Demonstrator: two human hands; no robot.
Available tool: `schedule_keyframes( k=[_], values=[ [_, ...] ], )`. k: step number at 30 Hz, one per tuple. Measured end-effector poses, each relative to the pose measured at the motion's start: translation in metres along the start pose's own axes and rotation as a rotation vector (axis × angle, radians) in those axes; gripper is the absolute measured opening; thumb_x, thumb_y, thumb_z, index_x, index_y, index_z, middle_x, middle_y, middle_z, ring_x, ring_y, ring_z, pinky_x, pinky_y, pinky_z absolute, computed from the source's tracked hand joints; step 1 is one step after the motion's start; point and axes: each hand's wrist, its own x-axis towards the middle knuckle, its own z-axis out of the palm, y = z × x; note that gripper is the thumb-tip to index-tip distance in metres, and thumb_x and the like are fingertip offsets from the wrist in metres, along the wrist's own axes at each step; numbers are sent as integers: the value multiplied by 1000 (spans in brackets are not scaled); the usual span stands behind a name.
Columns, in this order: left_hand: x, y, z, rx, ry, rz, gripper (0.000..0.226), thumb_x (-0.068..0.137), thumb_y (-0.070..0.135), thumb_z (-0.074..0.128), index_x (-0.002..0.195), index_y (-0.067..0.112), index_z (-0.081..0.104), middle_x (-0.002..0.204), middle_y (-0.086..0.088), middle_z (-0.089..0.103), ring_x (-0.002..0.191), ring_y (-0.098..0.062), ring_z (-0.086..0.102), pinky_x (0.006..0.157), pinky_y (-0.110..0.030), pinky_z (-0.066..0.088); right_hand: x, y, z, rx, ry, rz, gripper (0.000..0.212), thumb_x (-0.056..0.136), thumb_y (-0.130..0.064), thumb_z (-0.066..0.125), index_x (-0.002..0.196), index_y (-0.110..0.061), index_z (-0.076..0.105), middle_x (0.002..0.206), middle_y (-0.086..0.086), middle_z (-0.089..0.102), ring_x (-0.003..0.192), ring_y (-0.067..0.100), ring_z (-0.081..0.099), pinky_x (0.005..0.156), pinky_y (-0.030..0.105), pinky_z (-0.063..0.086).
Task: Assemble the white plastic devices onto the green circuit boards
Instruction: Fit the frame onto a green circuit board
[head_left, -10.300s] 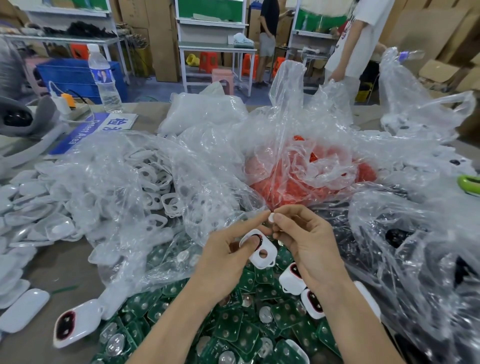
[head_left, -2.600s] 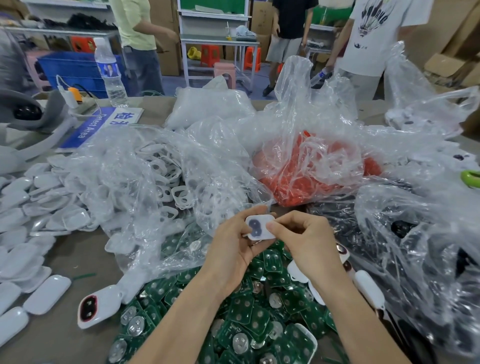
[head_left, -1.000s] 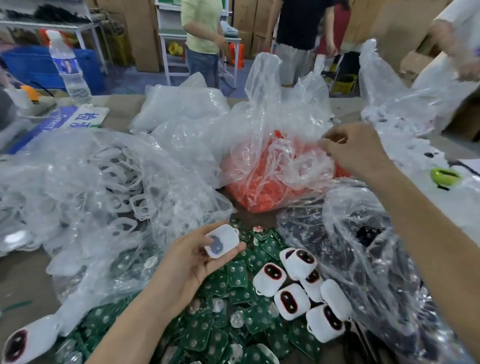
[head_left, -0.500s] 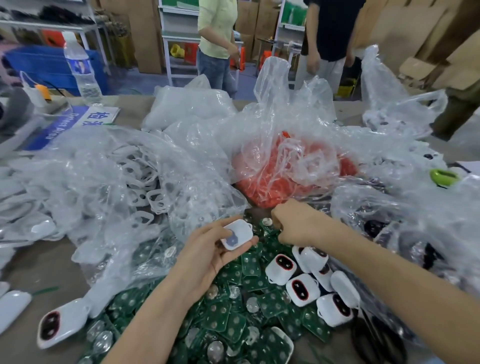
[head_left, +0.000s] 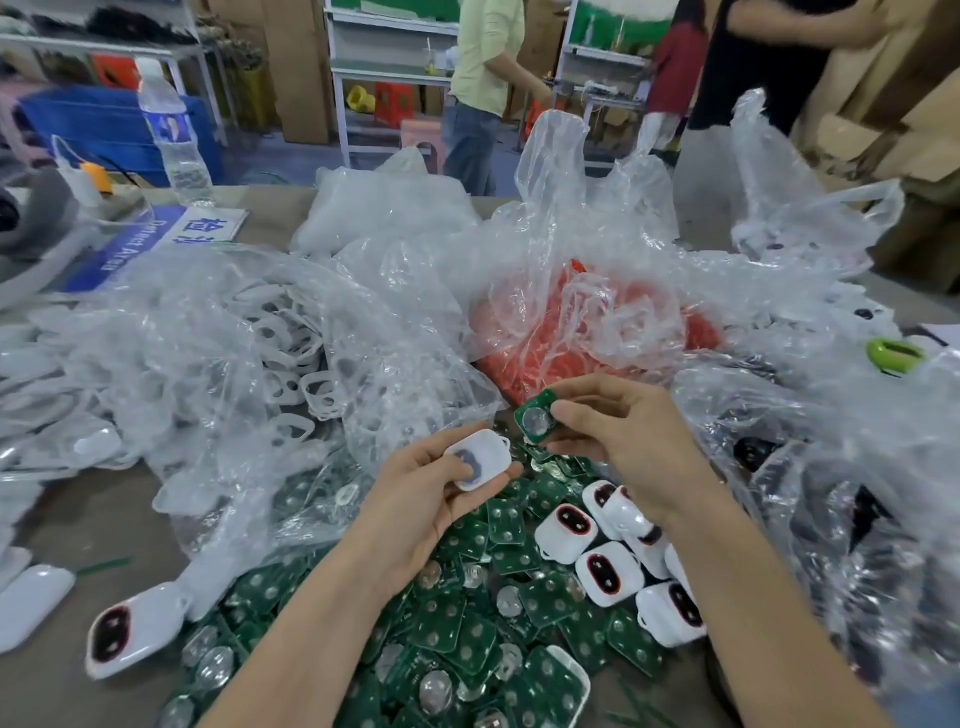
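Leftward, a blue sign (head_left: 156, 241) — "Defect Area" — beyond the held white device (head_left: 478, 460).

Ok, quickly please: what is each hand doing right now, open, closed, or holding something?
Left hand: holds a white plastic case.
Right hand: pinches a green circuit board.

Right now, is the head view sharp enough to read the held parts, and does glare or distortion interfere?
Head view: the white plastic device in the left hand and green circuit board in the right hand are slightly soft but readable; glare speckles the clear bags; edges curve, wide-angle.
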Motion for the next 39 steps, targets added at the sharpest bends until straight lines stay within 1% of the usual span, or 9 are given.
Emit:
schedule_keyframes(
  k=[6, 9, 13, 18, 23, 27, 30, 33, 39],
  values=[
    [-1, 1, 0, -39, -18, -6, 36, 90, -17, 38, 102, -5, 70, 114, -26, 66, 94, -42, 70, 64, -29, 60, -2, 3, 0, 138, 1, 69, 18, 93, 1, 54, 90, -9, 69, 72, 11, 69, 73, 35, 72, 57, 33, 59],
    [-1, 1, -1, -52, -32, -20, 38, 90, -12, 33, 105, -5, 67, 103, -26, 71, 91, -43, 71, 63, -30, 60, -1, 4, 3, 73, -61, 89, 20, 95, 1, 52, 94, -9, 69, 67, 8, 63, 64, 27, 71, 55, 28, 56],
    [-2, 2, -1, -70, -35, -37, 41, 88, -10, 31, 106, -6, 67, 111, -30, 66, 93, -45, 69, 63, -31, 60, 5, 2, 6, -34, -97, 88, 17, 94, -2, 55, 98, -9, 71, 64, 1, 63, 60, 21, 68, 58, 23, 55],
    [-4, 3, 0, -71, -45, -41, 40, 89, -10, 30, 105, -7, 66, 113, -30, 64, 93, -45, 69, 62, -31, 60, 13, -1, 8, 50, -83, 129, 11, 86, -6, 64, 96, -6, 67, 67, 3, 67, 53, 16, 62, 50, 20, 52],
    [-5, 4, 0, -56, -49, -42, 40, 89, -10, 30, 108, -6, 64, 111, -30, 65, 93, -44, 70, 64, -31, 60, 11, 4, 11, 95, -90, 123, 19, 79, 2, 68, 96, -8, 65, 76, 7, 71, 60, 16, 67, 56, 20, 55],
    [-4, 4, 1, -21, -54, -41, 39, 89, -10, 30, 108, -6, 64, 96, -22, 74, 91, -41, 71, 63, -30, 60, 6, 9, 15, -18, -64, -13, 13, 81, 4, 69, 89, -6, 71, 79, 9, 74, 69, 17, 70, 63, 19, 56],
    [-5, 5, 2, -13, -61, -40, 38, 88, -10, 31, 108, -6, 63, 96, -21, 74, 90, -40, 71, 63, -28, 60, -1, 12, 16, -169, -98, -136, 18, 81, -1, 71, 97, -9, 75, 84, 2, 76, 80, 15, 73, 71, 19, 56],
    [-7, 7, 2, -39, -70, -35, 35, 88, -11, 31, 104, -5, 62, 93, -23, 74, 87, -38, 72, 62, -29, 60, -9, 13, 18, -414, -162, -237, 24, 81, -5, 73, 101, -18, 77, 99, -9, 74, 92, -1, 68, 82, 10, 50],
    [-9, 7, 2, -7, -87, -25, 35, 88, -11, 31, 106, -5, 61, 86, -18, 75, 81, -26, 73, 64, -28, 59, -18, 17, 19, -618, -236, -349, 32, 82, -6, 72, 113, -13, 70, 118, -12, 64, 107, -7, 59, 93, 10, 46]
  ],
)
